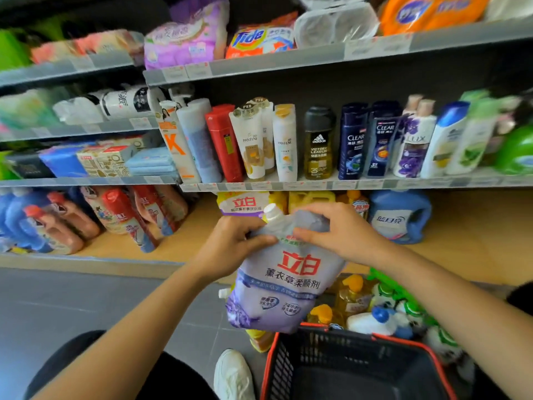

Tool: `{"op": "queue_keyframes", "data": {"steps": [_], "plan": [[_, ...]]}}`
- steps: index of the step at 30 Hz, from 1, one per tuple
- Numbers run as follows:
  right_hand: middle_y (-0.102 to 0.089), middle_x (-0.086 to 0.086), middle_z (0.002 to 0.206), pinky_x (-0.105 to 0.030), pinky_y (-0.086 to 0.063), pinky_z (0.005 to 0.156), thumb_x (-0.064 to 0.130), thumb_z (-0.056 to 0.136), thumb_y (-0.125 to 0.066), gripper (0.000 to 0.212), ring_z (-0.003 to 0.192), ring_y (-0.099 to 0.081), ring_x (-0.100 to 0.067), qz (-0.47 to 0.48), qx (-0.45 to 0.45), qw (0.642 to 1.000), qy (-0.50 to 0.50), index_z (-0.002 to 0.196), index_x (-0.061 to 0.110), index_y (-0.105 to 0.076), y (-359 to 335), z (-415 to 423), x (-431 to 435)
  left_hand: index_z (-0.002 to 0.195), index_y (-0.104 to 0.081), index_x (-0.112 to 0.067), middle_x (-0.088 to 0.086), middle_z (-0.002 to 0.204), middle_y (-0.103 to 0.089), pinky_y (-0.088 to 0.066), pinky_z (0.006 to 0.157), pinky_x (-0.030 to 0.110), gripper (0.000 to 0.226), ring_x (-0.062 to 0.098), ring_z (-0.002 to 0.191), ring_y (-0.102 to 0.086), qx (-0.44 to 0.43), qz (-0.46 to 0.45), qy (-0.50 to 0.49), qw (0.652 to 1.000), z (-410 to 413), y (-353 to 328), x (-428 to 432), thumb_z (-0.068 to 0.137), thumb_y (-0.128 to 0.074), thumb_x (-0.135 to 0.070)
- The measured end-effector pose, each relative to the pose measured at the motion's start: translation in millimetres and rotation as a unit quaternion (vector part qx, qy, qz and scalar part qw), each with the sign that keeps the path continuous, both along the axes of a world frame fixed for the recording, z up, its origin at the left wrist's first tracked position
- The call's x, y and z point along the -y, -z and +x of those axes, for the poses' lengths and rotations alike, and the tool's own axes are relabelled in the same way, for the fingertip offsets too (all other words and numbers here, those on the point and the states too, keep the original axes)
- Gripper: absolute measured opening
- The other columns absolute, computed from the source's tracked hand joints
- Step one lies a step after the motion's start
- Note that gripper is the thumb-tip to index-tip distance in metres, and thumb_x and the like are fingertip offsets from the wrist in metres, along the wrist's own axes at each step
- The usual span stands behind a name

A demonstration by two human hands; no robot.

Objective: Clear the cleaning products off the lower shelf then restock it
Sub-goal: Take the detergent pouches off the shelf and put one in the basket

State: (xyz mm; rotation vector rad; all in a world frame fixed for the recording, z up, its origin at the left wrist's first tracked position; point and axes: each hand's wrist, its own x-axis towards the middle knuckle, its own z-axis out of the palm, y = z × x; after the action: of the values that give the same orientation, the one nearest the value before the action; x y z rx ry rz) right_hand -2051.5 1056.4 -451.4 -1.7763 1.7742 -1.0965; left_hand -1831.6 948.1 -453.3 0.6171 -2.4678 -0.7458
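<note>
A lavender refill pouch (285,287) with red characters and a white spout hangs in front of the lower shelf (187,241). My left hand (230,243) pinches its top left edge. My right hand (343,229) grips its top right corner. Below it stands a black basket with a red rim (340,370); its near part holds nothing that I can see. On the lower shelf behind the pouch stand a similar pouch (242,203), yellow bottles (311,199) and a blue detergent jug (401,216).
Red and blue bottles (86,220) lie at the shelf's left end. Yellow, green and white bottles (377,307) sit heaped on the floor beyond the basket. Shampoo bottles (317,142) fill the shelf above. My white shoe (233,376) rests on the grey floor left of the basket.
</note>
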Motion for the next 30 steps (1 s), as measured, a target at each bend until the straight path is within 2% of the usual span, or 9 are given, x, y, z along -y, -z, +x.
{"op": "queue_keyframes", "data": {"steps": [3,8,10,12,15,17,22,27,30], "plan": [[-0.072,0.003,0.078,-0.029,-0.047,0.065,0.028,0.086,-0.077,0.007,0.072,-0.061,-0.002,-0.012,0.037,0.999,-0.006,0.085,0.033,-0.073,8,-21,-25,0.060,-0.046,-0.014,-0.004,0.059,-0.036,-0.028,0.054,0.032,0.043,0.005,0.060,-0.033,-0.039,0.061,0.027,0.997,-31,15,-23,0.092,-0.074,-0.024],[-0.078,0.004,0.083,-0.022,-0.053,0.064,0.035,0.086,-0.068,0.012,0.072,-0.066,0.001,-0.045,0.136,0.989,0.023,0.082,0.040,-0.078,27,-47,-56,0.087,-0.063,0.010,0.028,0.080,-0.061,-0.049,0.066,0.061,0.040,0.040,0.072,-0.059,-0.037,0.161,0.060,0.984,-71,33,-43,0.090,-0.074,-0.029],[-0.078,0.007,0.087,-0.026,-0.054,0.069,0.033,0.090,-0.069,0.013,0.077,-0.069,-0.001,-0.055,0.122,0.990,0.033,0.086,0.041,-0.078,32,-56,-59,0.110,-0.068,-0.005,0.013,0.086,-0.070,-0.055,0.076,0.059,0.029,0.038,0.085,-0.067,-0.057,0.191,0.069,0.978,-84,29,-44,0.090,-0.076,-0.023],[-0.078,0.011,0.088,-0.025,-0.056,0.072,0.032,0.090,-0.070,0.013,0.081,-0.071,-0.002,-0.051,0.101,0.993,0.043,0.087,0.042,-0.078,35,-61,-61,0.127,-0.064,-0.022,-0.005,0.099,-0.074,-0.059,0.082,0.043,0.033,0.022,0.093,-0.071,-0.079,0.168,0.101,0.977,-94,23,-45,0.094,-0.071,-0.024],[-0.076,0.018,0.088,-0.018,-0.054,0.072,0.024,0.091,-0.072,0.016,0.083,-0.071,0.001,-0.029,0.069,0.996,0.055,0.089,0.039,-0.078,39,-71,-62,0.120,-0.070,-0.031,-0.014,0.109,-0.073,-0.058,0.083,0.036,0.023,0.012,0.103,-0.069,-0.064,0.085,0.138,0.985,-106,26,-47,0.100,-0.060,-0.027],[-0.077,0.014,0.087,-0.025,-0.055,0.073,0.023,0.092,-0.072,0.011,0.083,-0.071,0.000,-0.021,0.047,0.996,0.073,0.092,0.031,-0.081,40,-79,-65,0.113,-0.073,-0.034,-0.012,0.107,-0.075,-0.058,0.080,0.042,0.019,0.014,0.098,-0.071,-0.068,0.100,0.123,0.985,-113,31,-48,0.100,-0.061,-0.028],[-0.077,0.001,0.083,-0.044,-0.055,0.074,0.025,0.093,-0.070,0.011,0.081,-0.071,-0.013,-0.026,0.012,0.994,0.102,0.094,0.022,-0.081,39,-88,-68,0.100,-0.075,-0.033,-0.004,0.092,-0.078,-0.060,0.070,0.030,0.015,0.014,0.085,-0.074,-0.092,0.185,0.095,0.974,-132,33,-48,0.092,-0.063,-0.037],[-0.072,-0.018,0.079,-0.050,-0.052,0.071,0.030,0.095,-0.067,0.027,0.079,-0.069,-0.030,-0.021,-0.004,0.996,0.085,0.086,0.006,-0.077,45,-91,-70,0.069,-0.073,-0.021,-0.003,0.059,-0.069,-0.055,0.053,0.037,0.044,0.012,0.053,-0.066,-0.051,0.094,0.007,0.994,-143,36,-50,0.087,-0.062,-0.060],[-0.075,-0.016,0.085,-0.049,-0.054,0.075,0.027,0.094,-0.069,0.019,0.085,-0.070,-0.030,-0.023,0.012,0.996,0.087,0.092,0.012,-0.080,45,-91,-71,0.071,-0.072,-0.017,-0.004,0.062,-0.069,-0.054,0.056,0.038,0.043,0.011,0.058,-0.065,-0.049,0.085,0.017,0.995,-144,32,-51,0.092,-0.059,-0.053]]}}
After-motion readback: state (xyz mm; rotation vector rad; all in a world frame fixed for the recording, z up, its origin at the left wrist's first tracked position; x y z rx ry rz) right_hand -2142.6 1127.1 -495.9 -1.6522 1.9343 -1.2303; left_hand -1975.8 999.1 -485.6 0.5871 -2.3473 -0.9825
